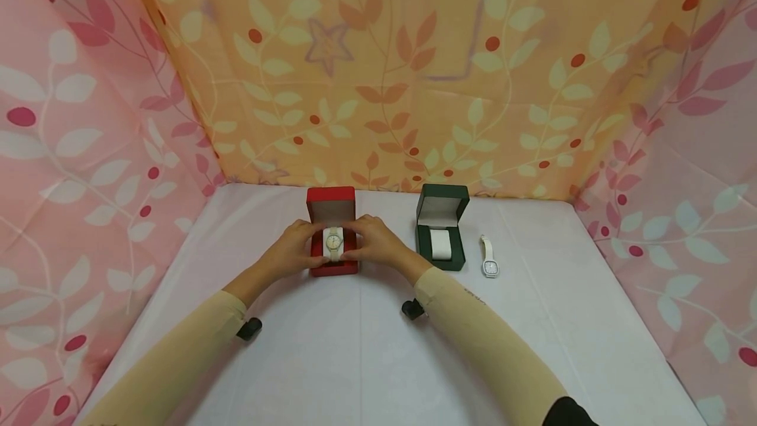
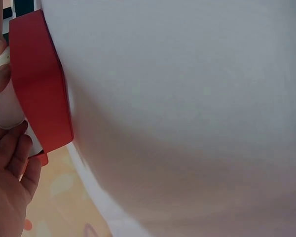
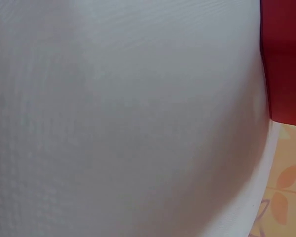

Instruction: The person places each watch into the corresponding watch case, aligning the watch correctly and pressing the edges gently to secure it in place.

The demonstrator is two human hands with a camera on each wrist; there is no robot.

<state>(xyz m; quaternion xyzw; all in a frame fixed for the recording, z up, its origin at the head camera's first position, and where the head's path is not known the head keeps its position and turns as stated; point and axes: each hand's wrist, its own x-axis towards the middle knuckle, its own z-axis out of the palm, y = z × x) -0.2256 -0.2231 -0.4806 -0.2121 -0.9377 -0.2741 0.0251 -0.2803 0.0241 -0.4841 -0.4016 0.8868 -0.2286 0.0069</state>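
Note:
A wristwatch (image 1: 334, 242) with a round face and a pale strap is wrapped round a white cushion (image 2: 9, 108) at the open red watch box (image 1: 334, 270). My left hand (image 1: 291, 252) grips the watch and cushion from the left, thumb at the near end and fingers at the far end. From the right, my right hand (image 1: 378, 242) holds them in the same way. In the left wrist view the cushion stands partly above the rim of the box. The right wrist view catches mainly the side of the red box (image 3: 285, 74); the right hand is almost wholly out of it.
Right of the hands stands an open dark green watch box (image 1: 443, 192) with a bare white cushion (image 1: 440, 245) inside. Beside it a second watch (image 1: 489, 263) with a white strap lies on the white tablecloth (image 1: 331, 360). Patterned curtains (image 1: 384, 71) close off the back and sides.

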